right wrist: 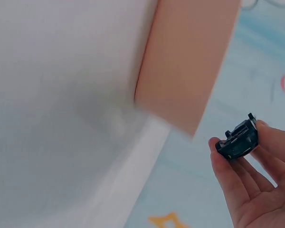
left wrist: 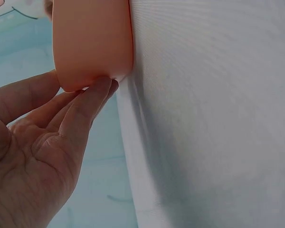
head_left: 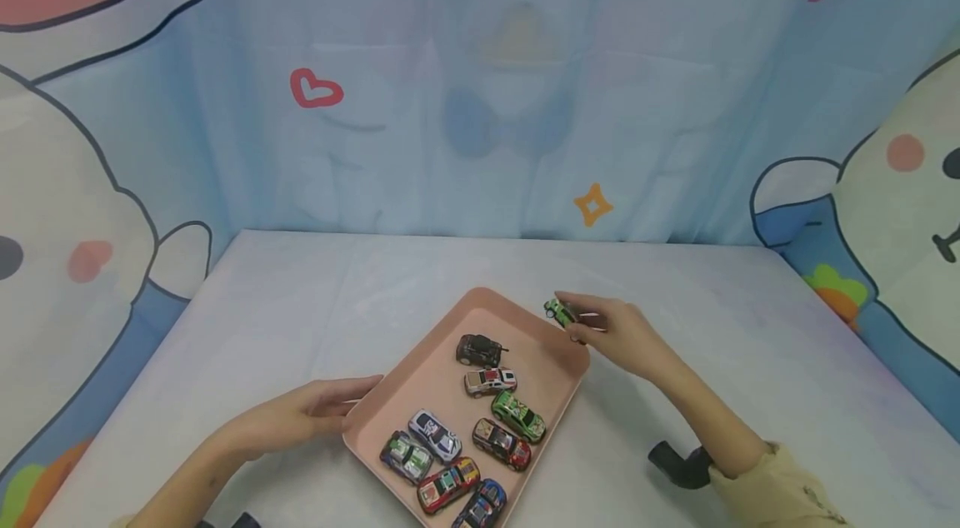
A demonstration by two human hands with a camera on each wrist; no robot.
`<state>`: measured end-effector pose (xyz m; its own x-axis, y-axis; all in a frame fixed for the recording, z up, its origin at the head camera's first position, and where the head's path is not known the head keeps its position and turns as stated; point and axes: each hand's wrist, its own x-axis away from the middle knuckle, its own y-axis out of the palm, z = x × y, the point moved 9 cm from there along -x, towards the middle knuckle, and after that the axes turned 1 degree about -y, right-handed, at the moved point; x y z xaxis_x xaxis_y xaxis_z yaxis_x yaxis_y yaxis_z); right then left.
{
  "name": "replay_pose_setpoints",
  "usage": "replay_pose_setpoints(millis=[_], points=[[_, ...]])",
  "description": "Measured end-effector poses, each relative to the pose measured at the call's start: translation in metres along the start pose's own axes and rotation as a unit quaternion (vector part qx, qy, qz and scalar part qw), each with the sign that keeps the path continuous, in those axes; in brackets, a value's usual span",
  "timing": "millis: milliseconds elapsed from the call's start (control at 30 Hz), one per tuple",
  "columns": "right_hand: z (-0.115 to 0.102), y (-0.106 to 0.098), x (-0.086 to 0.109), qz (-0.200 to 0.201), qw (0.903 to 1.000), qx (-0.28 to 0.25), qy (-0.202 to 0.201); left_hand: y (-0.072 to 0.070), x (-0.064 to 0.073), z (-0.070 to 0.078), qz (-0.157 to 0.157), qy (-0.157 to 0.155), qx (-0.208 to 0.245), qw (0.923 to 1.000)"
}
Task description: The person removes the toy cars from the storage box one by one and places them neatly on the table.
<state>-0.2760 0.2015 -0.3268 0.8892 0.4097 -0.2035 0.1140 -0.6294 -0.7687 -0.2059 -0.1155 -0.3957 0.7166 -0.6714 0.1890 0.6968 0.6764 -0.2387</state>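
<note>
In the head view, the right hand (head_left: 626,336) pinches a small green toy car (head_left: 560,312) between thumb and fingers, just above the far right corner of the pink tray (head_left: 360,421). The right wrist view shows the same car (right wrist: 238,140) from its shadowed side, held at the fingertips. Against the tray's left corner rest the fairly straight fingers and thumb of the left hand (head_left: 296,414). Seen from the left wrist, they touch the outside of the tray wall (left wrist: 92,38). Inside the tray sit a black toy car (head_left: 480,351), a white one (head_left: 491,381), a green one (head_left: 519,415) and several others.
The tray lies slantwise on a white-covered table (head_left: 337,295). A blue printed curtain (head_left: 510,178) rises behind the table. Near the right forearm shows a black curved piece (head_left: 678,465); another dark piece (head_left: 245,520) is partly cut off at the bottom left.
</note>
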Motion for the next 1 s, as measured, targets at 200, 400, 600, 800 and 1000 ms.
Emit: replay_pose_setpoints(millis=[200,400,600,800,1000], points=[[0.039,-0.019,0.002,-0.010,0.9967,-0.052,0.061,-0.002,0.000,-0.002,0.005,-0.003,0.001,1.0000],[0.074,-0.009,0.007,-0.072,0.9838,-0.099,0.132,-0.003,-0.002,-0.002,0.004,0.001,0.002,1.0000],[0.074,-0.005,0.007,-0.074,0.9927,-0.020,0.093,-0.004,-0.002,0.000,0.006,0.005,-0.003,1.0000],[0.068,-0.001,0.005,-0.057,0.9937,0.065,0.071,-0.004,-0.002,0.000,0.003,0.011,-0.004,0.9999],[0.062,0.004,0.004,-0.047,0.9857,0.146,0.069,-0.004,-0.002,-0.001,0.005,0.010,0.000,0.9999]])
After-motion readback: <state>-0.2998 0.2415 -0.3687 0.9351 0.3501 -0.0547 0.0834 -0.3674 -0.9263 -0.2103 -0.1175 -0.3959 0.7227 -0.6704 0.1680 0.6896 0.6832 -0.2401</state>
